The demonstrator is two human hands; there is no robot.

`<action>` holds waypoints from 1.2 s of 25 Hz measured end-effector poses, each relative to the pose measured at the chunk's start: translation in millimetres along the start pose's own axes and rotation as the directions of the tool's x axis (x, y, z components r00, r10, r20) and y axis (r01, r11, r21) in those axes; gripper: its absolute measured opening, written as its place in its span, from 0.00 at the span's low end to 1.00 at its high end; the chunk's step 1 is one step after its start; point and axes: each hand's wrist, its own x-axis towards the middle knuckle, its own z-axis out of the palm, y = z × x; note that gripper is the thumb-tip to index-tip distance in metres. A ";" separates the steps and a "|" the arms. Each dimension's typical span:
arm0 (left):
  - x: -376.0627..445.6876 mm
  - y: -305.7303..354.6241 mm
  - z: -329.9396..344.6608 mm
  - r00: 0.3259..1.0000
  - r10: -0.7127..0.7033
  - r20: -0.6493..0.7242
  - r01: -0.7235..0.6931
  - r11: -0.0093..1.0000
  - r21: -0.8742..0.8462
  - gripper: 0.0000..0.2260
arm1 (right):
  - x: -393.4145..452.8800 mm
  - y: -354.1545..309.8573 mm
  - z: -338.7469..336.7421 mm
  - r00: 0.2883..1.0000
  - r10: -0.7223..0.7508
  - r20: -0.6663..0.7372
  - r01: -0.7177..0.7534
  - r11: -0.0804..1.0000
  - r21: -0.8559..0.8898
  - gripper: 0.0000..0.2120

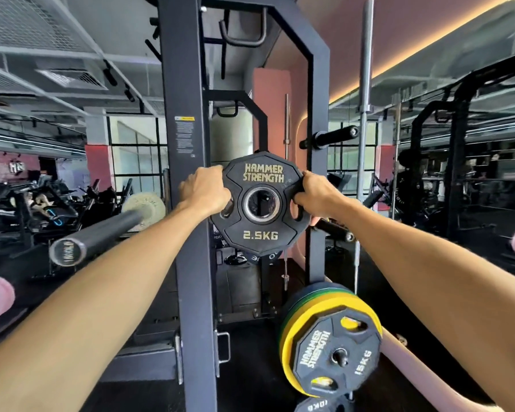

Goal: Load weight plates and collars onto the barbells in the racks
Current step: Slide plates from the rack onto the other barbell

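Gripping 2.5KG plate [260, 233] edges: left hand [205, 189], right hand [315, 193].

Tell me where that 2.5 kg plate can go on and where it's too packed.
Free: the bare sleeve end of the barbell at left, open up to its pale plate, and the empty upper storage peg right of the rack upright. Crowded: the low peg stacked with yellow, green and 15 kg plates. Both the left hand and the right hand grip the 2.5 kg plate.
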 end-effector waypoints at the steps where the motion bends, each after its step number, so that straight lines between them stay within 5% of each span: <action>1: 6.5 9.3 7.3 1.000 0.001 -0.004 -0.001 1.000 -0.003 0.18 | 5.7 11.6 -3.1 1.000 0.002 0.005 -0.002 1.000 0.006 0.09; 12: 82.9 95.6 118.2 0.997 0.077 0.003 -0.077 0.996 -0.042 0.11 | 87.2 148.7 -17.2 1.000 0.020 0.006 -0.020 0.999 -0.046 0.07; 30: 144.2 294.6 229.2 1.000 -0.015 -0.026 0.015 1.000 0.013 0.06 | 164.1 360.5 -109.3 0.990 -0.101 0.097 0.106 0.993 -0.047 0.07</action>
